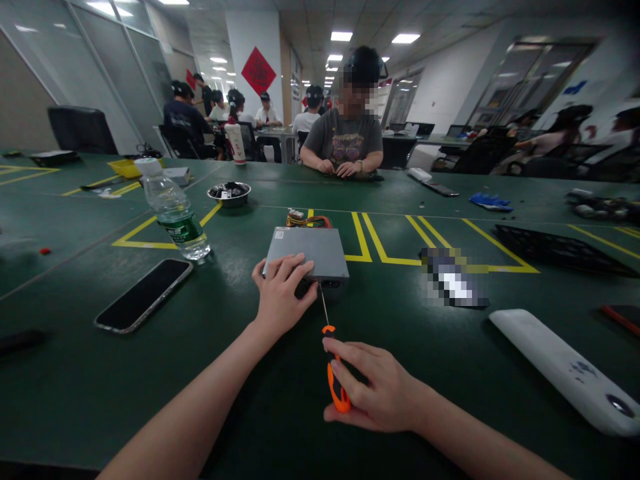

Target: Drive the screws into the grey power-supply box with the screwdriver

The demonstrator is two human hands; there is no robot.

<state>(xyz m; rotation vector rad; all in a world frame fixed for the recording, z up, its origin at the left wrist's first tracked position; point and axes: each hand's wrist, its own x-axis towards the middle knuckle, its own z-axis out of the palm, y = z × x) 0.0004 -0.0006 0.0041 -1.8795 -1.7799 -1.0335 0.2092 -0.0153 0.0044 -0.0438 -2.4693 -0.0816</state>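
Grey metal box (307,252) lies flat on the green counter (75,400), centre of view, coloured wires (306,219) bunched at its far edge. Left hand (280,297) rests on the near left corner of the box, fingers spread flat, pressing it down. Right hand (373,387) is closed around the orange handle of a screwdriver (333,363), thumb and fingers pinching it; the thin shaft runs away from the person and its tip meets the near face of the box, at a dark spot under the edge. Judgement: step in hand is working a screw on the near side; whether it is loosening or tightening cannot be told. Next move calls for keeping the tip seated and the box steady. Phone (145,294) and water bottle (175,213) sit left; a white oblong case (560,367) lies near right.
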